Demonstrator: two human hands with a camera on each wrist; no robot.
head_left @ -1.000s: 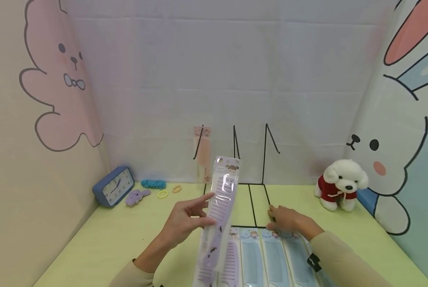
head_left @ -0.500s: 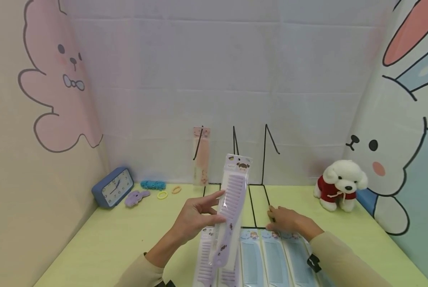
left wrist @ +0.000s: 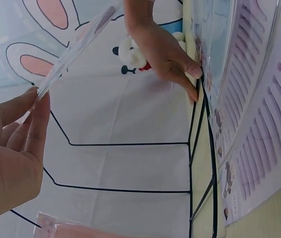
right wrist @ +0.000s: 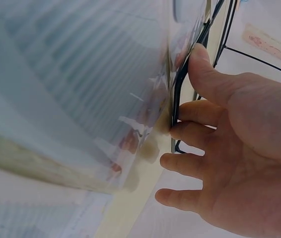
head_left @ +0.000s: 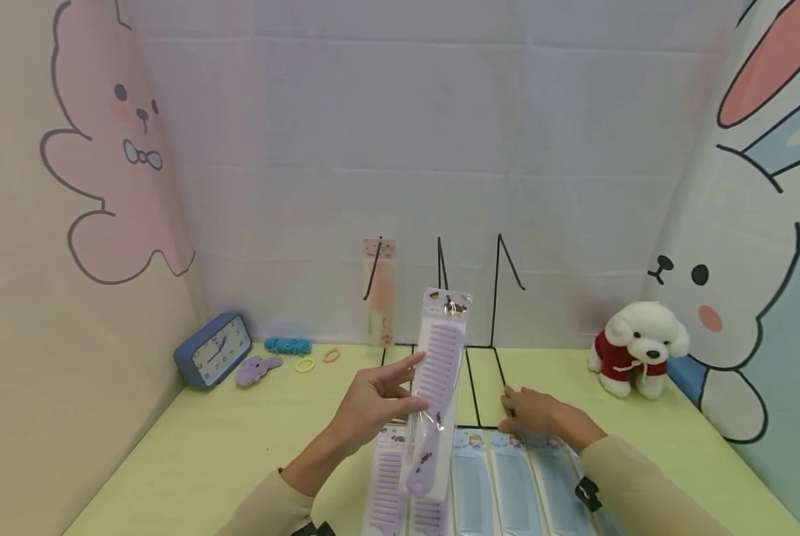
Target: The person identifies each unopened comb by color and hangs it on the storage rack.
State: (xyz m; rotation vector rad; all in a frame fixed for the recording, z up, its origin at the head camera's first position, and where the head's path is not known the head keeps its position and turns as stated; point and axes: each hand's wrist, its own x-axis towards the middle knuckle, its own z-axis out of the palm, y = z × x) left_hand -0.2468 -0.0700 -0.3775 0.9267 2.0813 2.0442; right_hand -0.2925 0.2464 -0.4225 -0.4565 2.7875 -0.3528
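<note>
In the head view, my left hand (head_left: 373, 409) pinches a packaged purple comb (head_left: 436, 372) between thumb and fingers. The package stands nearly upright, its top overlapping the tip of the rack's middle hook; I cannot tell whether they touch. The left wrist view shows this package (left wrist: 76, 47) almost edge-on. My right hand (head_left: 541, 413) grips the base of the black wire rack (head_left: 472, 381) at its front right corner. Close up, the thumb and fingers of that hand (right wrist: 245, 139) sit on either side of the wire. A packaged pink comb (head_left: 383, 298) hangs on the left hook.
Packaged purple combs (head_left: 384, 484) and packaged blue combs (head_left: 474, 476) lie in a row before the rack. At left stand a blue clock (head_left: 214, 350), a purple bunny-shaped item (head_left: 257, 369), a blue coiled bundle (head_left: 287, 345) and small rings (head_left: 304, 364). A plush dog (head_left: 641, 346) sits right.
My left hand has carried the purple comb to the right, in front of the middle hook, and then barely moved. The right hand has stayed on the rack.
</note>
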